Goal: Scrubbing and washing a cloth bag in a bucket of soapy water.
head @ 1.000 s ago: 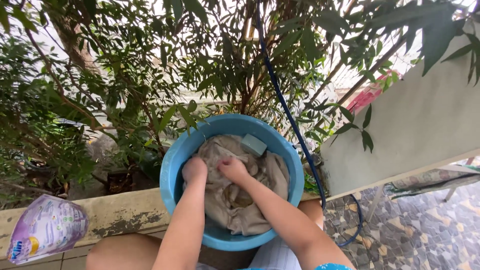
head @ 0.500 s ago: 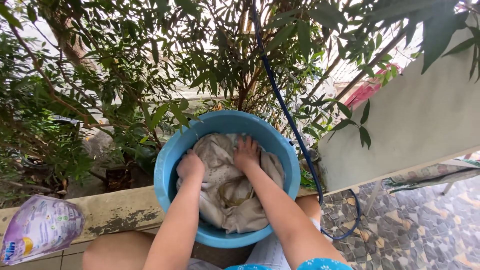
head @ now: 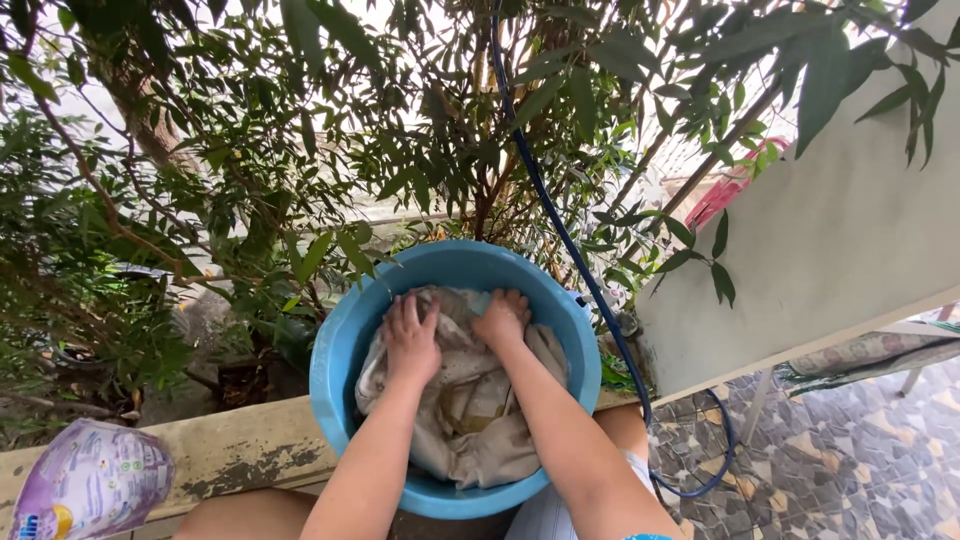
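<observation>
Blue basin [head: 335, 350] is taken as the landmark; it is set on the weathered concrete ledge [head: 240, 450], with its near rim overhanging toward the knees.

Edges and room:
- Far rim is crowded by leafy branches [head: 300, 180]; a few leaves hang over the rim at far left.
- A dark blue hose [head: 575, 250] is run down just past the right rim and looped onto the tiled floor [head: 850, 470].
- Right of the basin, beyond the hose, a pale slanted board [head: 830, 250] is seen.
- Well left of the basin, a purple detergent pouch [head: 90, 480] is laid on the ledge; bare ledge is left between the two.
- Inside the basin, a band of blue wall is exposed around the contents on the left and near sides.

Cloth [head: 470, 420]: beige, wet, crumpled in folds, filling most of the basin floor, bunched higher toward the far rim.

Left hand [head: 412, 335]: laid palm down on the cloth, fingers spread and extended toward the far rim, nothing gripped.
Right hand [head: 503, 318]: fingers curled, a fold of the cloth appears to be clutched near the far rim.
</observation>
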